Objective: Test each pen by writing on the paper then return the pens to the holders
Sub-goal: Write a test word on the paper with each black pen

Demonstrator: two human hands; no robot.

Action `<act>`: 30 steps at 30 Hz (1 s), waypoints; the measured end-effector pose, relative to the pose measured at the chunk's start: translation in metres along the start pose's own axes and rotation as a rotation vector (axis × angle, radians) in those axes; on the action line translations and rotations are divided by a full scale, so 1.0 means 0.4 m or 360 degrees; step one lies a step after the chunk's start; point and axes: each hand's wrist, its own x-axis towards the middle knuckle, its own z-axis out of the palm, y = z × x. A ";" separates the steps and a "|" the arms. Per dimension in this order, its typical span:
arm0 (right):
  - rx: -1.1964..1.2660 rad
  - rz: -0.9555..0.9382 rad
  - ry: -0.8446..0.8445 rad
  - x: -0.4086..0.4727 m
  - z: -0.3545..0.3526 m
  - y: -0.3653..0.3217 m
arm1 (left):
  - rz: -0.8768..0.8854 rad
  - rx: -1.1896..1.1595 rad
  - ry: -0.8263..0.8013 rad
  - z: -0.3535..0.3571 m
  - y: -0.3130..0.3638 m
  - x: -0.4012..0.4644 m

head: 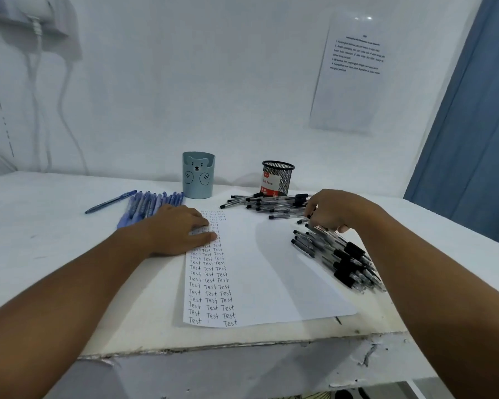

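The paper (260,272) is lying in the centre of the frame on the white table (55,226), its left part carrying three columns of handwritten "Test" running from the top edge down to the bottom, the rest of the sheet bare. The left hand (179,228) is resting flat on the paper's upper left corner, fingers straight and spread, pinning the sheet and holding nothing. The right hand (333,210), at centre right, is reaching with curled fingers into the black pens, between the scattered black pens (271,203) above the sheet's top edge and the stacked black pens (340,260) lying along its right edge; the fingertips seem to be closing on a pen there, though whether one is actually pinched I cannot tell. To do this step well, I judge the hand should be drawing out a single pen by its barrel without dragging its neighbours, while the left keeps the sheet from sliding, and the next word should be going into the gap in the bottom row or a fresh column. The black pens are clear-barrelled with dark caps and grips. A row of blue pens (150,204) is lying at left of centre. Behind, a blue bear holder (198,175) and a black mesh holder (278,178) are standing upright, with no pens showing above their rims.
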 end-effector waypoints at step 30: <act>0.0045 0.0223 -0.0094 0.024 -0.006 0.037 | 0.0007 -0.0018 0.0053 0.009 -0.010 0.011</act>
